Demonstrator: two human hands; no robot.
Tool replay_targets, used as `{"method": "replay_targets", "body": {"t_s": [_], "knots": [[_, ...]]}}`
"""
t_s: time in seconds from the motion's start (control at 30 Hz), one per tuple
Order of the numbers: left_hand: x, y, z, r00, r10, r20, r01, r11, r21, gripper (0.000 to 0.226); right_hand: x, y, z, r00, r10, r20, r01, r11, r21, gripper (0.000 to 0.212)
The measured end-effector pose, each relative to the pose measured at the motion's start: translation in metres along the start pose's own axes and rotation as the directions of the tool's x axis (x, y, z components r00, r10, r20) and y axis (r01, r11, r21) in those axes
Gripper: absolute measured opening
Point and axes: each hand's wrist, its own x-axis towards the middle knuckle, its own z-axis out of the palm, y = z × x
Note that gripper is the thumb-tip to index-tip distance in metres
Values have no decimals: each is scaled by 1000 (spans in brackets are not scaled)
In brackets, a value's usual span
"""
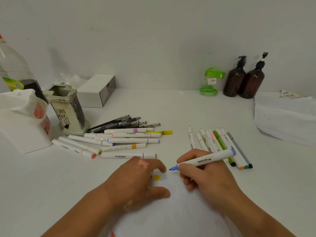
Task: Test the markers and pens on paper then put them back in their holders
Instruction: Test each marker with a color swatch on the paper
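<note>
My right hand (203,175) grips a white marker (210,159) with a blue tip, uncapped, the tip pointing left just above the white paper (171,211). My left hand (136,182) lies flat on the paper, fingers spread, next to a yellow swatch (157,178) and a faint blue one. A pile of white markers (123,142) and several black pens (123,123) lies at centre left. A second row of markers (220,144) lies to the right, behind my right hand. A square ceramic holder (68,108) stands at the left, apparently empty.
A white plastic holder (22,124) and a clear bottle (13,69) stand at the far left, a white box (97,90) behind the ceramic holder. A green container (211,82) and two brown pump bottles (244,79) stand by the wall. Stacked paper (287,117) lies at the right.
</note>
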Motion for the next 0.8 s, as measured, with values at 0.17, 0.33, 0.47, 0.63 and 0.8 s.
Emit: {"method": "replay_targets", "body": {"t_s": [0.17, 0.33, 0.47, 0.63, 0.8], "knots": [[0, -2, 0, 1000, -25, 8, 26, 1000, -7, 60, -1, 2, 5, 1000, 21, -2, -21, 983, -184, 19], [0, -1, 1, 999, -39, 3, 39, 999, -5, 60, 1, 4, 6, 1000, 24, -7, -25, 971, -239, 23], [0, 0, 0, 1000, -27, -1, 27, 1000, -3, 59, 0, 6, 6, 1000, 5, -8, -7, 965, -264, 24], [0, -1, 0, 1000, -24, -4, 24, 1000, 4, 57, 1, 4, 5, 1000, 13, 24, -5, 951, -309, 22], [0, -1, 1, 1000, -28, -5, 28, 1000, 4, 58, 2, 6, 6, 1000, 1, 16, 4, 955, -298, 23]]}}
